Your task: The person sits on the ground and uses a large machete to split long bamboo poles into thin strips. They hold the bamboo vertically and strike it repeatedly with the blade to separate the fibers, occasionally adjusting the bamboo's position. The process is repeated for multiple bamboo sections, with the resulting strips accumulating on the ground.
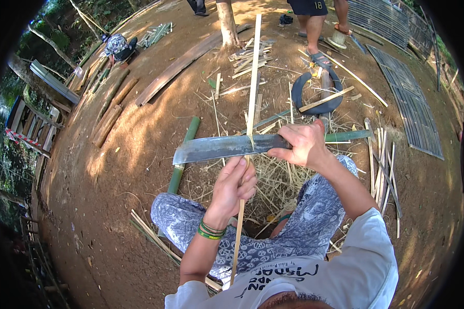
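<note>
My left hand [235, 181] is closed around a long, thin bamboo strip [254, 77], which runs from my lap up past the blade. In my right hand [305, 143] is a machete [211, 149], gripped near the back of its broad, dark blade. The blade lies crosswise over the strip, just above my left fingers, and touches it. A green bamboo piece [348, 136] shows to the right of my right hand; whether it belongs to the machete's handle is unclear. Curly bamboo shavings [278, 180] lie between my legs.
A green bamboo pole [184, 154] lies left of my knee. Split strips [384, 170] are heaped at right, near a bamboo mat [404, 98]. Ahead are a black tyre-like ring [317, 92], a tree trunk [227, 26] and a standing person's legs [315, 36]. Another person [118, 47] crouches far left.
</note>
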Action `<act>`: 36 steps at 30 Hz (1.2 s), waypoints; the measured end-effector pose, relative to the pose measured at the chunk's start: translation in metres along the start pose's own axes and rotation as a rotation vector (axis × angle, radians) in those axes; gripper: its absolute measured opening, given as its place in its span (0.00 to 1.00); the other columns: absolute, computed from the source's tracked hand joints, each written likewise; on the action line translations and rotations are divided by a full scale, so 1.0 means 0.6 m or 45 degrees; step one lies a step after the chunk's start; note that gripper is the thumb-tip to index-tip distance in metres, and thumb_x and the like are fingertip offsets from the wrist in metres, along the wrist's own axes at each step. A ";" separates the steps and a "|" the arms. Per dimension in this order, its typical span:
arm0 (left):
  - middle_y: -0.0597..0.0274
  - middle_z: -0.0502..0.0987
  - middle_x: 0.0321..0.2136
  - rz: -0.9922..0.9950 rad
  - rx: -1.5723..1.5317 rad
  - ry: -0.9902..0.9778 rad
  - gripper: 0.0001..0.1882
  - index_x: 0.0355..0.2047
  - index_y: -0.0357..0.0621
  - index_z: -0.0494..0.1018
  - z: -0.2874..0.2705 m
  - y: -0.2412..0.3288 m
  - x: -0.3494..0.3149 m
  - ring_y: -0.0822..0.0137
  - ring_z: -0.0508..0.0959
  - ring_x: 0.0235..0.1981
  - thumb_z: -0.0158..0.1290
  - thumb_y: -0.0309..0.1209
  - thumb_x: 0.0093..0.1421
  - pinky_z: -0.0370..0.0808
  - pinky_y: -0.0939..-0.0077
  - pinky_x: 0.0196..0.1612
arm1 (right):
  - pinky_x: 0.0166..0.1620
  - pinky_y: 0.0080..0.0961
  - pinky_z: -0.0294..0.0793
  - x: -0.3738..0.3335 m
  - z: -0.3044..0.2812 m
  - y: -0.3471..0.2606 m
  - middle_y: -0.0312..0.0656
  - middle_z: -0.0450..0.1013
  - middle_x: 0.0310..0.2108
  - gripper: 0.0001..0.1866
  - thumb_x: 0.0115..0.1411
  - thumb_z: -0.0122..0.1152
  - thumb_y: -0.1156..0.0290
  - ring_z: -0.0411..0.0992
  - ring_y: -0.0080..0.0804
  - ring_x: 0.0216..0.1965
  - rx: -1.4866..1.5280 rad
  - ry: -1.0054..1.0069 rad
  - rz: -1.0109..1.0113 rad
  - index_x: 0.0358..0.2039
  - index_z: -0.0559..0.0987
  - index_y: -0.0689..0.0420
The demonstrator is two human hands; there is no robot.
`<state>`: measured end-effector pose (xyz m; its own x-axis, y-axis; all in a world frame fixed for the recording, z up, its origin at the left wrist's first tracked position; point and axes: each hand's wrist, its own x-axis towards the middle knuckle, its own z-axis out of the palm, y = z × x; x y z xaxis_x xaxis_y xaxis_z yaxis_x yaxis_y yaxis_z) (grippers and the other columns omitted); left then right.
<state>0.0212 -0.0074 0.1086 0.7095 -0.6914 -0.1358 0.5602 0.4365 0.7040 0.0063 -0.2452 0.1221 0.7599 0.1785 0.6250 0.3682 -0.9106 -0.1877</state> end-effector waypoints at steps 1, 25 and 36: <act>0.71 0.61 0.26 -0.016 0.020 0.011 0.15 0.60 0.50 0.64 0.002 0.001 -0.007 0.83 0.54 0.16 0.36 0.32 0.76 0.52 0.88 0.17 | 0.23 0.38 0.72 0.000 0.003 0.010 0.41 0.76 0.20 0.27 0.52 0.68 0.41 0.76 0.41 0.20 0.004 0.028 0.032 0.22 0.76 0.55; 0.71 0.58 0.24 -0.070 0.118 0.028 0.28 0.73 0.60 0.48 -0.018 -0.025 -0.059 0.82 0.54 0.17 0.38 0.32 0.75 0.52 0.89 0.17 | 0.22 0.38 0.69 -0.001 -0.002 0.026 0.40 0.74 0.18 0.27 0.51 0.67 0.40 0.75 0.43 0.18 -0.041 -0.045 -0.047 0.21 0.75 0.55; 0.71 0.58 0.25 -0.170 0.106 0.034 0.28 0.73 0.59 0.50 -0.029 -0.038 -0.121 0.82 0.54 0.17 0.38 0.30 0.75 0.52 0.88 0.19 | 0.24 0.42 0.71 0.007 -0.013 0.098 0.44 0.74 0.17 0.27 0.57 0.63 0.41 0.75 0.45 0.20 -0.097 0.056 0.136 0.24 0.78 0.56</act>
<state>-0.0355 0.0429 0.0900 0.6431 -0.7239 -0.2497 0.6135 0.2920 0.7337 0.0270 -0.3007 0.1200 0.7675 0.0642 0.6378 0.2437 -0.9495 -0.1977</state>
